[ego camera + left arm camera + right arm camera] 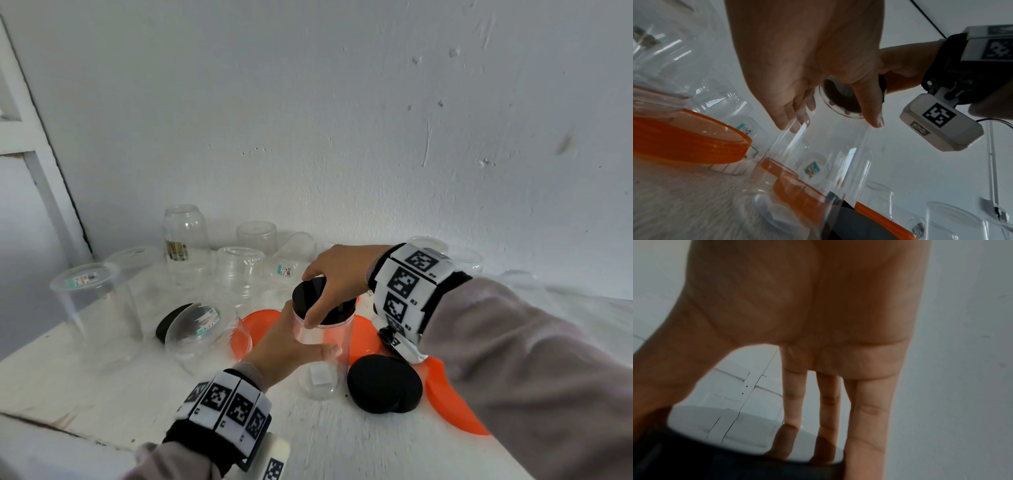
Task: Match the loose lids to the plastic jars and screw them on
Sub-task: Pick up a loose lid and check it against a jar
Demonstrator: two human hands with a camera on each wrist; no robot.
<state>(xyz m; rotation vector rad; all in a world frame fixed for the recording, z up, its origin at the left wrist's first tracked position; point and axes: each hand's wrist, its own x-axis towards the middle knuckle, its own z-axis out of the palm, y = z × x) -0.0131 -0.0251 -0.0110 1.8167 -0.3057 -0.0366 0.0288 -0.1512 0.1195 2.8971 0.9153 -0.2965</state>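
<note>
we've got left hand (287, 346) gripping upright jar (327, 356); right hand (337, 274) pinching black lid (317, 299) directly above, axis vertical

Soft, cool daylight across my head view; both wrist feeds run dimmer.

I see even, diffuse light on the white wall (342, 120) and table (68, 377), with only faint shadows behind the clear jars (186, 236), and straight lines bow toward the frame edges. My left wrist feed shows bright streaks of glare down the held jar (828, 162) and smeared blur on the tabletop below. My right wrist feed is dim and soft, the right hand (818, 313) close, out of focus.
</note>
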